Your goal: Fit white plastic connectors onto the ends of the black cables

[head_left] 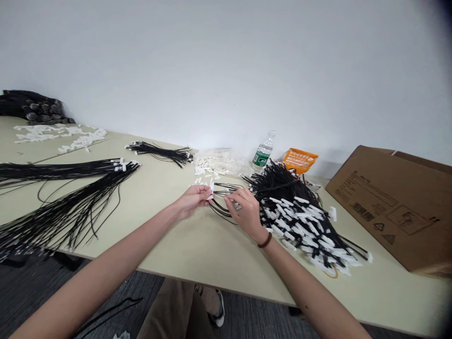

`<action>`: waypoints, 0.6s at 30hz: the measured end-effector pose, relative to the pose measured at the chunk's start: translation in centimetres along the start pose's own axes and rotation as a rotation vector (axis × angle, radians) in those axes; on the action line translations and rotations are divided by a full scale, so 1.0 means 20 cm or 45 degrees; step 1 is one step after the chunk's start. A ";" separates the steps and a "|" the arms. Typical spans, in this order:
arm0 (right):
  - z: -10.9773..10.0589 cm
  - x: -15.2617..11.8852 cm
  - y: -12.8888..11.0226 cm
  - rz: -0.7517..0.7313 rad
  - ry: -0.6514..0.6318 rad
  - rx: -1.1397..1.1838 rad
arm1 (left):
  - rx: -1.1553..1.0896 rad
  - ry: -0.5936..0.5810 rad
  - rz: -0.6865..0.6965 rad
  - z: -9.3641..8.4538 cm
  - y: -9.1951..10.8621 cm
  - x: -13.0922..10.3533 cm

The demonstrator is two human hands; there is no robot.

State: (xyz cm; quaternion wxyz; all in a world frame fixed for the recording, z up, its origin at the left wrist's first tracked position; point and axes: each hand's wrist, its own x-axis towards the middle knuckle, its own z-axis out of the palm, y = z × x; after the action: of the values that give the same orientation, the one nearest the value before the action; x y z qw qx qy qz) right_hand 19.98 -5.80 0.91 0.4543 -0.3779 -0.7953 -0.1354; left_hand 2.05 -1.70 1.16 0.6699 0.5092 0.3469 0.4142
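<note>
In my left hand (193, 200), thumb and fingers pinch a small white plastic connector (212, 186) just above the table. Thin black cables (222, 192) run from it towards my right hand (245, 209). That hand is closed in a pinch at the cables, a little to the right; its fingertips partly hide which cable they grip. Close behind both hands lie a few loose white connectors (201, 181). Beside my right hand spreads a large heap of black cables with white connector ends (303, 226).
A water bottle (263, 151), an orange packet (300, 160) and a clear bag of white pieces (219, 161) stand along the wall. At the right is a cardboard box (391, 207). Black cable bundles (88, 197) and white pieces (81, 139) lie left; another bundle (162, 153) lies behind.
</note>
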 end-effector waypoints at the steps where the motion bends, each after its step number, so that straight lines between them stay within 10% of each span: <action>1: 0.00 0.00 0.00 0.002 0.002 0.000 | 0.005 0.002 0.002 0.00 0.00 0.00; 18: 0.00 0.00 -0.02 -0.117 0.035 -0.054 | -0.045 -0.069 -0.005 0.04 -0.01 -0.03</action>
State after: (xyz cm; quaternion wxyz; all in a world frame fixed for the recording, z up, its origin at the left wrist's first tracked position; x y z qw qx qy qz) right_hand 19.60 -6.04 0.94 0.4504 -0.3486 -0.8025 -0.1781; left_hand 2.52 -2.62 1.22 0.6889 0.5075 0.3222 0.4050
